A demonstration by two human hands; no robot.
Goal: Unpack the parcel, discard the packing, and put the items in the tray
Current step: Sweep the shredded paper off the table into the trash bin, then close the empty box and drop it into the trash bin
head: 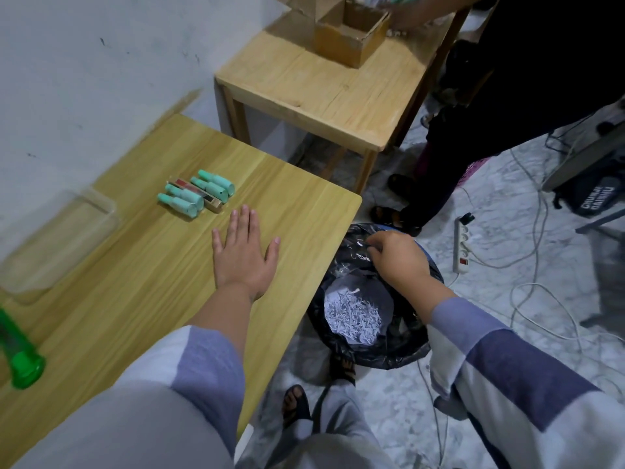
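On table: left hand (244,255) flat, fingers spread, near teal bottles (196,192); right hand (397,257) curled over bin (368,350).

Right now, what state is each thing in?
Clear tray: upright, nothing in it.
Teal bottles: lying on table, outside tray.
Bin: open, shredded paper inside.
Left hand: flat on table.
Right hand: over bin, fingers curled.
Cardboard box: open.

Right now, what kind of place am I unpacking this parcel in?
Probably a plain room at home or a small workspace, not a warehouse. A light wooden table stands against a bare white wall, a bin lined with a black bag sits on a marble-patterned floor, and a power strip trails loose cables.
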